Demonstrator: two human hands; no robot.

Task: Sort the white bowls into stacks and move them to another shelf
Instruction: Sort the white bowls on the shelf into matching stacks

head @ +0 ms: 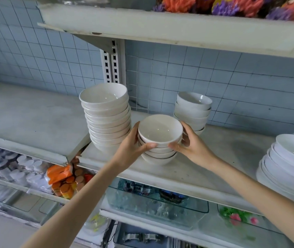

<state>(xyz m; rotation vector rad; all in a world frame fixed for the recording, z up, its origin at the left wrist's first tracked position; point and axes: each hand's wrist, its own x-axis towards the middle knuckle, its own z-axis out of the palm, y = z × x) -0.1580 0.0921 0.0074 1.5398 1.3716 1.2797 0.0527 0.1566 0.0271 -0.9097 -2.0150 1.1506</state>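
Observation:
A short stack of white bowls (160, 135) stands near the front of the white shelf (223, 169). My left hand (131, 147) grips its left side, thumb across the front of the upper bowls. My right hand (191, 145) grips its right side the same way. A tall stack of several white bowls (106, 115) stands just to the left, at the shelf's left end. A lower stack of white bowls (192, 110) stands behind, against the wire grid backing.
A pile of white oval dishes (289, 163) fills the shelf's right end. A second shelf board (26, 119) adjoins on the left, slightly lower. An upper shelf (160, 29) with coloured flowers overhangs. Glass trays (151, 203) and orange-lidded jars (67, 183) lie on the shelves below.

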